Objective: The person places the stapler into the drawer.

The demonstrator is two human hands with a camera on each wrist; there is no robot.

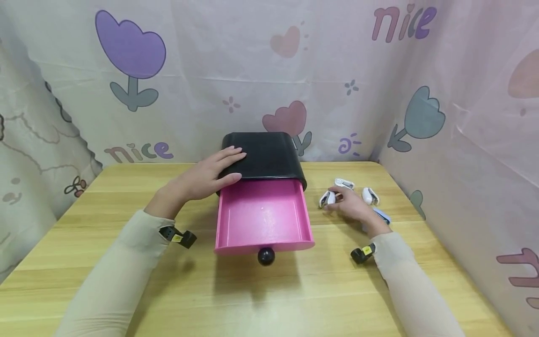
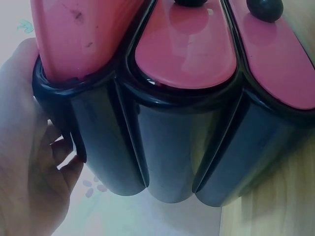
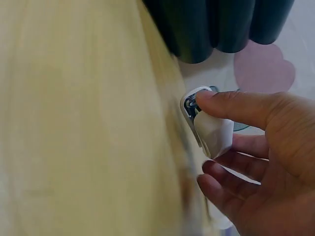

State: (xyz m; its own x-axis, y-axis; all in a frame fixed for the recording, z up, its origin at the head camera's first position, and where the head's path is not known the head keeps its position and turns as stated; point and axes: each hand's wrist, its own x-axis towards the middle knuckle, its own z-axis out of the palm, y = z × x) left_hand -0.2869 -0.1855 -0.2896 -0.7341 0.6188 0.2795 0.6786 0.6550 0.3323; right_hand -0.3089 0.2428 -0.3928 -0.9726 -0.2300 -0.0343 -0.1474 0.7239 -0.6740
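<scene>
A black three-drawer cabinet [image 1: 267,152] stands at the middle back of the table. Its top pink drawer [image 1: 264,210] is pulled out, showing its bare pink bottom and a black round knob [image 1: 266,256]. Two lower pink drawer fronts [image 2: 189,51] are closed in the left wrist view. My left hand [image 1: 202,178] rests on the cabinet's top, fingers extended and thumb near the front edge. To the right of the drawer, my right hand [image 1: 353,206] pinches a small white stapler [image 3: 216,132] between thumb and fingers, its metal part showing.
Around the right hand lie another white stapler [image 1: 370,196], a white stapler-like item [image 1: 344,183] behind the fingers, and a blue item [image 1: 382,215] partly hidden by the hand. A patterned curtain [image 1: 202,93] hangs behind and beside the wooden table [image 1: 269,304].
</scene>
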